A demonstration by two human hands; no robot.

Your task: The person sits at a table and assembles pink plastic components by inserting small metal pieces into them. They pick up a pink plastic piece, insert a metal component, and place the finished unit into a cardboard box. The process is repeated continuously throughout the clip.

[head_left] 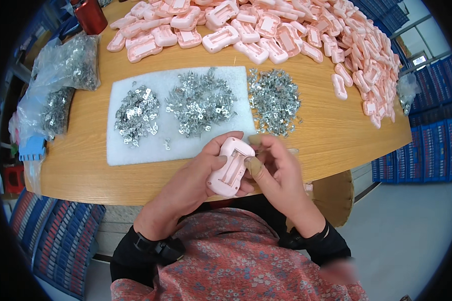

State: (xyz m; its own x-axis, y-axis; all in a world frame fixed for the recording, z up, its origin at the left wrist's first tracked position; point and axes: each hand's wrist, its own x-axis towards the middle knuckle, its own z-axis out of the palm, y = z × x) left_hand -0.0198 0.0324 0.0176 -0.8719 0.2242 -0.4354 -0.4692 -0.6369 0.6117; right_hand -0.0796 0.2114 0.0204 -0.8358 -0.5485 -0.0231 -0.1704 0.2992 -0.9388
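Observation:
In front of me, above the table's near edge, my left hand [198,175] grips a pale pink plastic battery housing [226,181]. Its long open compartment faces up, with the thumb on the left side and fingers around the far end and underneath. My right hand [281,173] is closed against the housing's right side. The right thumb, in a tan covering, presses at the compartment's upper right edge; the index finger, also covered, touches the far right corner. Any small part under the thumb is hidden. Beyond the hands, small metal contact pieces [200,108] lie in piles on a white foam sheet [160,156].
Another pile of metal pieces [274,100] lies right of the foam. A large heap of pink housings [266,27] covers the far and right table [336,131]. Clear bags of metal pieces [60,85], a blue block [32,147] and a red container [90,16] stand left.

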